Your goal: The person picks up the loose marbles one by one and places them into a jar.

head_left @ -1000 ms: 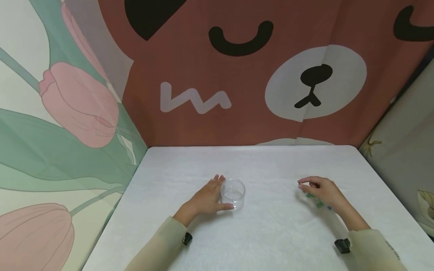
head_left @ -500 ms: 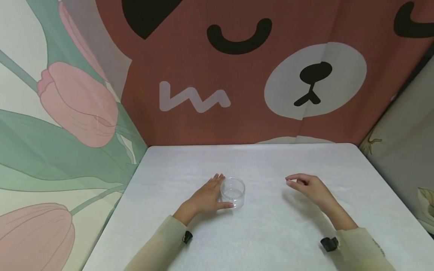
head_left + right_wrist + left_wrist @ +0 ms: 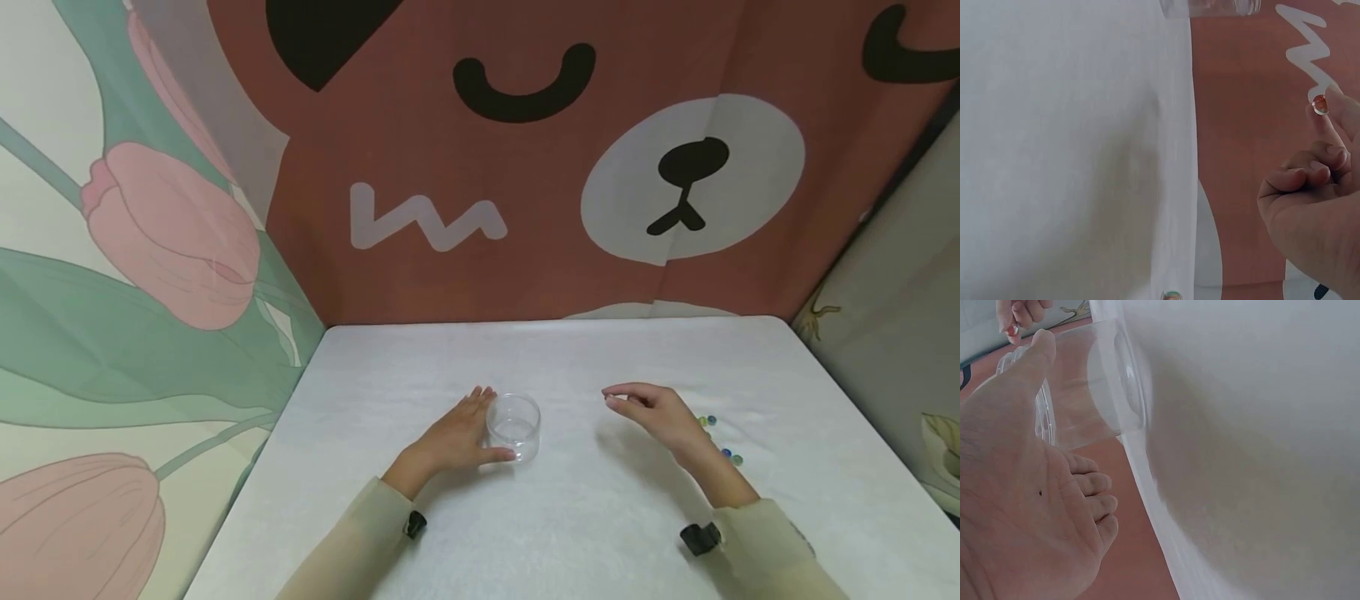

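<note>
A clear round plastic jar (image 3: 514, 429) stands upright on the white table, its top uncovered. My left hand (image 3: 457, 433) rests against the jar's left side, thumb reaching along its front and fingers straight towards the back. In the left wrist view, the thumb touches near the jar's rim while the other fingers lie beside it. To the right, above the table, my right hand (image 3: 656, 417) pinches a small glass marble (image 3: 1320, 104) between thumb and index finger. The marble is clear with orange-red inside. Its remaining fingers are curled in towards the palm.
Several green, yellow and blue marbles (image 3: 737, 460) lie on the table (image 3: 570, 533) behind the right forearm, which may hide others. A brown bear-print cloth (image 3: 525, 167) hangs beyond the table's back edge. A tulip-print cloth (image 3: 180, 233) hangs at the left.
My right hand has moved left towards the jar, carrying the pinched marble away from the loose marbles, some of which now show behind the forearm. The left hand and jar stay put.
</note>
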Demonstrator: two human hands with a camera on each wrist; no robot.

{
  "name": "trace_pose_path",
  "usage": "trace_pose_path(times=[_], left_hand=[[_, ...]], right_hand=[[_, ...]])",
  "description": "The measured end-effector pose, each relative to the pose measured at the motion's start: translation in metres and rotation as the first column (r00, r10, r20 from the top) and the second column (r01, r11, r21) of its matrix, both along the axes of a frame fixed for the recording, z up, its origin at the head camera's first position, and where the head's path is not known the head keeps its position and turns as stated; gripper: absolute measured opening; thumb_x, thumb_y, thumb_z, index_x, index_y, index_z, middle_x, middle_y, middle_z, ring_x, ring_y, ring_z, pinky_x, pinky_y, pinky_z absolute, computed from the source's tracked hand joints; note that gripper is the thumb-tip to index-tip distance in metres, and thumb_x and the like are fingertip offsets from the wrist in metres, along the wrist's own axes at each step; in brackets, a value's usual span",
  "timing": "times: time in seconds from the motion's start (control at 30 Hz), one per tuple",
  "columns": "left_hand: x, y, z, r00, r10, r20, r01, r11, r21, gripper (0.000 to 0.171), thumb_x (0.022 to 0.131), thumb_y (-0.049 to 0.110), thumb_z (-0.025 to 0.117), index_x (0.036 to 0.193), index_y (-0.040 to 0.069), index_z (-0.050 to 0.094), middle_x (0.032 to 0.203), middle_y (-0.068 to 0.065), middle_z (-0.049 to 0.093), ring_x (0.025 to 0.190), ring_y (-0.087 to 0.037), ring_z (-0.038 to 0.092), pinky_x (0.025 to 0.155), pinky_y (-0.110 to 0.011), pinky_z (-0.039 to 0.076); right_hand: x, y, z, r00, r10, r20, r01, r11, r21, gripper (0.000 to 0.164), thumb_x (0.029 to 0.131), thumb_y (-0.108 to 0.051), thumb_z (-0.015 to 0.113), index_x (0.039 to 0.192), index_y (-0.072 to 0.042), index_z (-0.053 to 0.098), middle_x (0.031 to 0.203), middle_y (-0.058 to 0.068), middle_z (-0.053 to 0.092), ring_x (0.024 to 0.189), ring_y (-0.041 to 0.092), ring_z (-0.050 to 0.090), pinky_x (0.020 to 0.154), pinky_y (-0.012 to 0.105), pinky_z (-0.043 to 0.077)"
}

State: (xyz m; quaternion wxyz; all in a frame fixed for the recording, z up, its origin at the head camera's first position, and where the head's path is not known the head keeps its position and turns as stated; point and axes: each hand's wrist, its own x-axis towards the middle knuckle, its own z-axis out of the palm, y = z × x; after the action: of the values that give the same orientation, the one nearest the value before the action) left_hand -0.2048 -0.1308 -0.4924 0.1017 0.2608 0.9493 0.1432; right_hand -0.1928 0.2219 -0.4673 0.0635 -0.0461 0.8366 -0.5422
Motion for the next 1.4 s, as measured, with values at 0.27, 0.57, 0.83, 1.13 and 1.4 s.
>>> trace_pose_path(times=[0.27,0.57,0.83,1.13,1.4], left_hand=[[0.002,-0.001,0.005,1.0,-0.001,0.011,0.001,1.0,-0.001,0.11,0.087,0.073,0.061,0.16,0.002,0.021,0.167,-0.014,0.021,0.157,-0.027,0.012,0.128,-0.039,0.015],[0.002,-0.002,0.004,1.0,0.009,0.013,-0.009,1.0,0.0,0.111,0.087,0.074,0.06,0.16,0.002,0.021,0.168,-0.014,0.02,0.157,-0.027,0.012,0.128,-0.039,0.016],[0.002,-0.001,0.003,1.0,0.018,0.023,-0.019,0.999,0.029,0.11,0.086,0.074,0.061,0.161,0.004,0.022,0.168,-0.013,0.02,0.157,-0.026,0.012,0.128,-0.04,0.016],[0.001,0.0,0.004,1.0,0.01,0.026,-0.011,1.0,0.023,0.11,0.086,0.075,0.06,0.161,0.005,0.022,0.168,-0.013,0.021,0.157,-0.026,0.012,0.128,-0.041,0.017],[0.002,0.0,0.004,1.0,0.009,0.025,-0.01,1.0,0.023,0.11,0.086,0.076,0.059,0.161,0.005,0.021,0.168,-0.012,0.02,0.156,-0.027,0.012,0.128,-0.041,0.017]], right_hand=[[-0.006,-0.024,-0.007,0.999,0.018,-0.049,-0.019,1.0,-0.018,0.045,0.092,-0.041,0.075,0.122,-0.007,0.073,0.072,-0.001,0.044,0.069,0.014,0.04,0.057,0.026,0.037],[-0.013,-0.052,-0.013,0.995,0.076,-0.06,-0.079,0.996,-0.036,0.039,0.092,-0.033,0.076,0.119,-0.004,0.074,0.074,0.0,0.049,0.072,0.016,0.044,0.058,0.024,0.038],[-0.012,-0.07,-0.009,0.993,0.107,-0.056,-0.11,0.992,-0.056,0.035,0.092,-0.031,0.076,0.117,-0.006,0.075,0.075,0.001,0.05,0.075,0.017,0.045,0.06,0.023,0.04],[-0.014,-0.089,-0.011,0.985,0.149,-0.083,-0.153,0.987,-0.041,0.028,0.092,-0.031,0.076,0.113,-0.012,0.077,0.071,-0.001,0.047,0.071,0.015,0.045,0.058,0.022,0.038],[-0.019,-0.099,-0.017,0.978,0.182,-0.1,-0.185,0.983,-0.018,0.026,0.092,-0.031,0.076,0.112,-0.014,0.078,0.074,-0.001,0.049,0.072,0.014,0.046,0.059,0.021,0.038]])
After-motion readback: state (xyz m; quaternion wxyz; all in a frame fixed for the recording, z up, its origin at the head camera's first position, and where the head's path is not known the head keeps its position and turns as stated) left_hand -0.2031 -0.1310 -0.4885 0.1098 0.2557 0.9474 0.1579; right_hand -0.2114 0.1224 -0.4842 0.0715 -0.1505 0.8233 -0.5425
